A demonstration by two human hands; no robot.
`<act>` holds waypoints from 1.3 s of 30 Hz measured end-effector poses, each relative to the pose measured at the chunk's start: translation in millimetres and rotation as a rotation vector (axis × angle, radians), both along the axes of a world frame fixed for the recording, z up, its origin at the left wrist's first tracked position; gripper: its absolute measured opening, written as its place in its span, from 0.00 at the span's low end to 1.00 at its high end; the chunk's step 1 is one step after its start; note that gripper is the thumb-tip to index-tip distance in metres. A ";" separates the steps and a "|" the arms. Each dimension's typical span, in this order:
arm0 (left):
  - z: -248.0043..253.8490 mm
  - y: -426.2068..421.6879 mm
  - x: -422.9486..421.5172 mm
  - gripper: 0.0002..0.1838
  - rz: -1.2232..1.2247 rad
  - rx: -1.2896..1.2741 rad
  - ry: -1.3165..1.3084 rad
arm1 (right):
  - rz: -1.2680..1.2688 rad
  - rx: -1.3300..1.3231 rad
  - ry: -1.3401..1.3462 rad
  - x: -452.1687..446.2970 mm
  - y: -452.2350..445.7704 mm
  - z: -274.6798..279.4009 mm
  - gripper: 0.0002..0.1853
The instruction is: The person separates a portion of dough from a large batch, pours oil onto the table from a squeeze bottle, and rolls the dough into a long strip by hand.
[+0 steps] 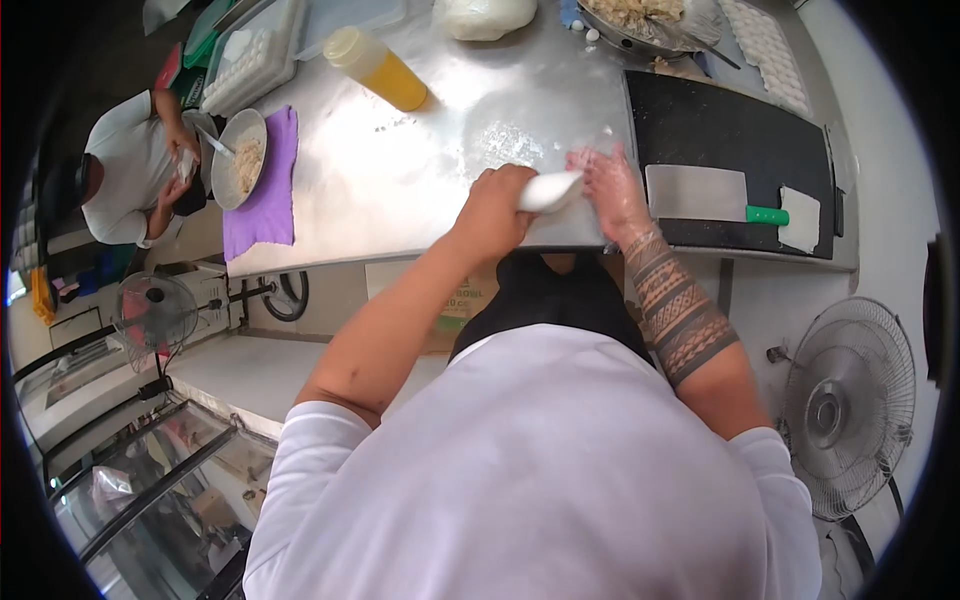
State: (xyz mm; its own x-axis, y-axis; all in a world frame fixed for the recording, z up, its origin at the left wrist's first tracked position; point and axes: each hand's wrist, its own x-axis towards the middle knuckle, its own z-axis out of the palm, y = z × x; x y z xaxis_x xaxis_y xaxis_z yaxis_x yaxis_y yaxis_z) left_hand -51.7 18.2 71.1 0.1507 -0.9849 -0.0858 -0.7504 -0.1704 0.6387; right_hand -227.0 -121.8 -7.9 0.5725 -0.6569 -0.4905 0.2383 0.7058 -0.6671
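A white roll of dough (550,191) is held just above the front edge of the metal table (350,200). My left hand (497,208) wraps round its left end, fingers curled. My right hand (612,188), under a thin clear plastic covering, is at the roll's right end with its fingers spread and pointing away from me. Whether the right palm touches the roll is hard to tell. A wet or floury patch (505,143) lies on the metal beyond both hands.
A yellow oil bottle (377,69) stands at the back left. Beside a bowl (238,160) on a purple cloth (262,225), a co-worker (130,165) handles something white. A green-handled scraper (697,193) lies on the black board (730,130). Dough (485,15) is at the back.
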 end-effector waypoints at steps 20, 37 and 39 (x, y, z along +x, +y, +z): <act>-60.3 -17.4 58.5 0.42 0.359 -0.297 0.506 | 0.381 -1.443 0.648 95.2 53.5 17.7 0.22; -76.9 -149.2 88.8 0.21 -0.302 -0.632 -0.102 | 0.809 -2.147 1.329 152.5 -77.9 -47.7 0.31; -73.0 -164.2 93.7 0.22 -0.216 -0.658 -0.146 | 0.782 -2.161 1.396 163.4 -85.6 -44.6 0.30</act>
